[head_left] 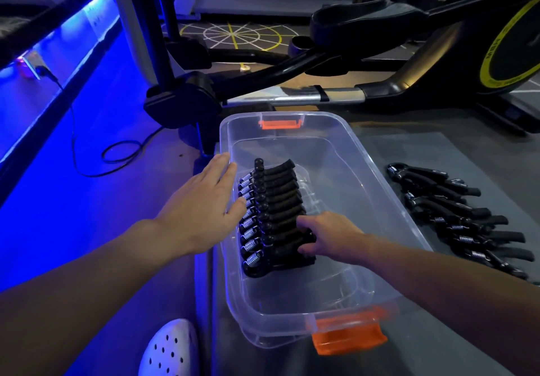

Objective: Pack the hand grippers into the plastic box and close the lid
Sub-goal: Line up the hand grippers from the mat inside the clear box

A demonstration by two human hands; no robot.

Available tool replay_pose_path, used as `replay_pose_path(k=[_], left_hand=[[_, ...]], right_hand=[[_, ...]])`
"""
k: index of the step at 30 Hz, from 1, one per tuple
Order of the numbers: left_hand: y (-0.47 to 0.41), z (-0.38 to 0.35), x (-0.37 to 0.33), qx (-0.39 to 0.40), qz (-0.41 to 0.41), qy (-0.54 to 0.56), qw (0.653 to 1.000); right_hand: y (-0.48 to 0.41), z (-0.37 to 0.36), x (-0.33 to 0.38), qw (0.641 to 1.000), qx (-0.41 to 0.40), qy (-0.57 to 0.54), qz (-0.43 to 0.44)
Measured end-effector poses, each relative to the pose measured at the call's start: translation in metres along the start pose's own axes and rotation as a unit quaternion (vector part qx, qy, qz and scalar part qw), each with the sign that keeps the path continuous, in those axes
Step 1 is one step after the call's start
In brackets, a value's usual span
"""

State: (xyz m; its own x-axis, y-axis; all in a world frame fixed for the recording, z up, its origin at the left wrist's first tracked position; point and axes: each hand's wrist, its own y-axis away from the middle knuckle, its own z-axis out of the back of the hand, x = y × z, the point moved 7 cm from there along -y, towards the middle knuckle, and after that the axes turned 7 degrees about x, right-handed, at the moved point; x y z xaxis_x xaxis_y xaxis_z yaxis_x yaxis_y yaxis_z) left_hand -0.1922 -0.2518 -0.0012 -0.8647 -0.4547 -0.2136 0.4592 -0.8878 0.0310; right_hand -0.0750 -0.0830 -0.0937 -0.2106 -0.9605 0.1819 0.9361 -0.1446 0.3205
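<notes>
Grip: R hand [330, 237] curled on hand grippers [280, 197] in plastic box [355, 168]; L hand [201, 200] flat, fingers straight, at rim.

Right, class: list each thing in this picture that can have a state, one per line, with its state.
plastic box: open, no lid on it, part filled.
packed hand grippers: in a row inside the box.
loose hand grippers: on the mat, not yet packed.
left hand: flat, fingers straight, at the box's left rim.
right hand: fingers curled round the nearest packed grippers.
</notes>
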Motion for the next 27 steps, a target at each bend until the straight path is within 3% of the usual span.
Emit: replay_pose_path(k=[10,27], left_hand=[[-0.0014,-0.002,0.0012,-0.001,0.0,-0.001,1.0],[-0.0006,-0.0026,0.0014,0.005,0.005,-0.002,1.0]], right_hand=[[0.001,-0.0002,0.0039,0.998,-0.008,0.068,-0.004],[0.0013,-0.0013,0.0024,0.998,-0.004,0.058,-0.021]])
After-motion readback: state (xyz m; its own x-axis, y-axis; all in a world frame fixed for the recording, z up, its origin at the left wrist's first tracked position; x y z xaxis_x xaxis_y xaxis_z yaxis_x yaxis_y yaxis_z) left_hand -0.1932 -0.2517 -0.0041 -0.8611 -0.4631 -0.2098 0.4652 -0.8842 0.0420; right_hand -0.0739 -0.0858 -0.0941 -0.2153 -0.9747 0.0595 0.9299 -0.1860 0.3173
